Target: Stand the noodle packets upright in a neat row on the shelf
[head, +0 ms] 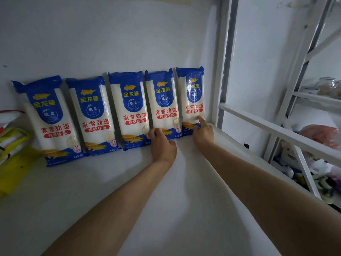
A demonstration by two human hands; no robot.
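Note:
Several blue-and-white noodle packets stand upright in a row against the back wall of the white shelf [184, 182]. The rightmost packet [191, 93] is close to the shelf's right post. My right hand [203, 134] touches its lower front with the index finger stretched out; the other fingers are curled. The packet beside it [162, 100] has my left hand [162, 145] resting at its bottom edge, fingertips on the blue base, not wrapped around it. Further left stand the middle packet [129, 108] and two more [92, 115] [49, 119]. Neither hand encloses a packet.
A yellow bag [16, 163] lies at the shelf's left end, beside the leftmost packet. A white metal post [224, 61] and a rail [276, 130] bound the right side. Beyond it another rack holds a glass jar [327, 85] and a pink bag [321, 135].

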